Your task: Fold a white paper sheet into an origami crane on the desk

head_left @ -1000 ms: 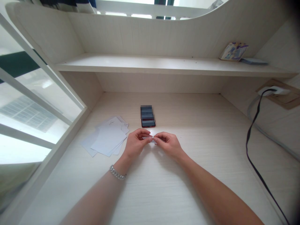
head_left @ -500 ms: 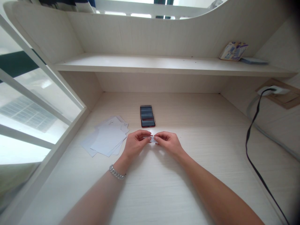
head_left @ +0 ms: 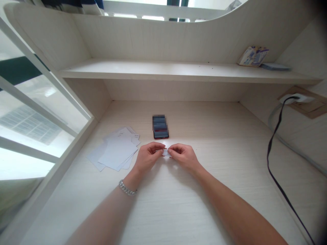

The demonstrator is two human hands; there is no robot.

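A small piece of white paper [head_left: 166,152] is pinched between my two hands above the desk. My left hand [head_left: 151,154], with a chain bracelet [head_left: 127,189] at its wrist, closes thumb and fingers on the paper's left end. On the right end, my right hand [head_left: 183,156] grips in the same way. The fingers cover much of the paper, so its full shape is hidden. Just beyond my fingertips lies a phone [head_left: 160,127], its screen blurred out. Left of my left hand, several white paper sheets [head_left: 117,149] lie in an overlapping pile.
A white shelf [head_left: 153,69] runs across the back above the desk [head_left: 163,211]. On its right end are a small printed packet [head_left: 253,56] and a flat bluish item [head_left: 275,66]. A dark cable [head_left: 270,146] hangs from the wall socket [head_left: 306,102] at right. White bars [head_left: 33,148] border the left side.
My fingertips have shifted very slightly on the small paper, and a bit more of it shows between them. The phone and the paper pile stay where they were.
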